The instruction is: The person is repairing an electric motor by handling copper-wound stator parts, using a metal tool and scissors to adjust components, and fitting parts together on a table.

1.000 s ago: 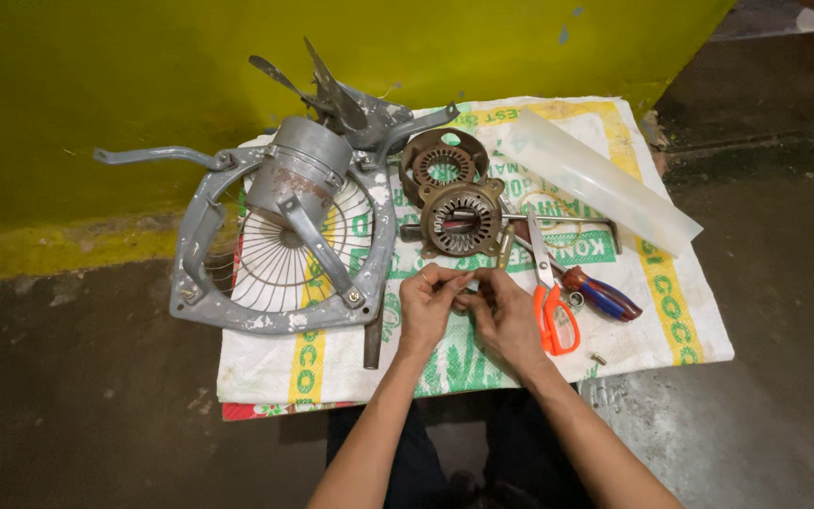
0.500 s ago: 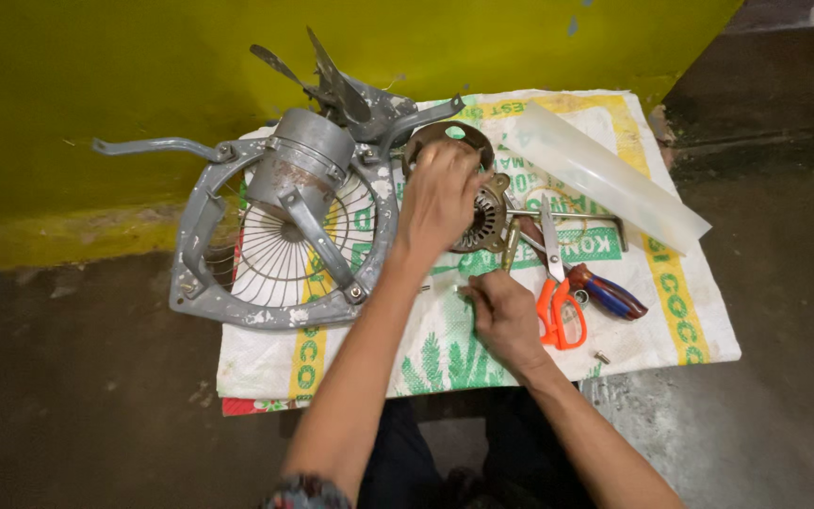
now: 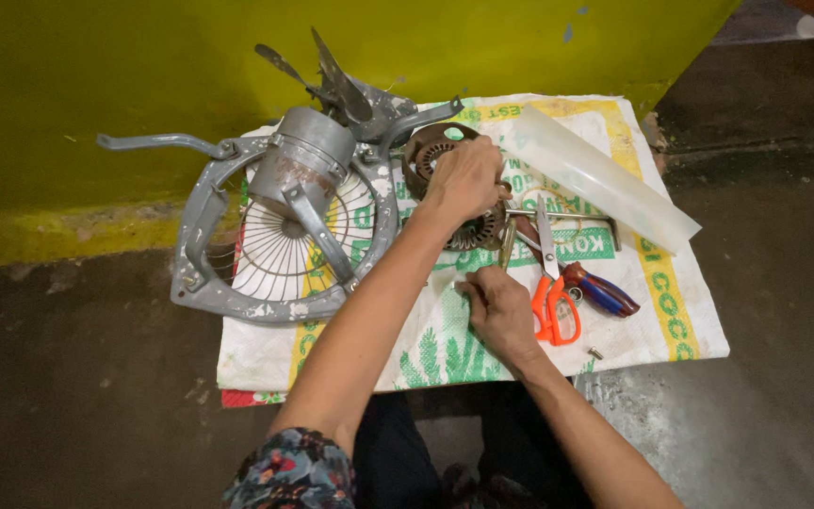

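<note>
My left hand [image 3: 466,177] reaches forward and closes over a round brown motor stator [image 3: 479,232] lying on a white woven sack [image 3: 426,344]. A second brown ring-shaped part [image 3: 423,151] lies just behind it, partly hidden by the hand. My right hand [image 3: 498,306] rests low on the sack nearer to me, fingers curled and pinched together. Anything between them is too small to make out. A short brass rod [image 3: 507,254] lies between the two hands.
A grey fan frame with wire grille [image 3: 280,259], its motor housing [image 3: 303,165] and blades [image 3: 332,71] lie left. Orange-handled scissors [image 3: 553,306], blue-and-red pliers [image 3: 603,290], a translucent plastic sheet [image 3: 605,179] and a small screw [image 3: 595,353] lie right. A yellow wall stands behind.
My hands were together near the sack's front edge. My left hand then moved forward onto the stator, and my right hand stayed low.
</note>
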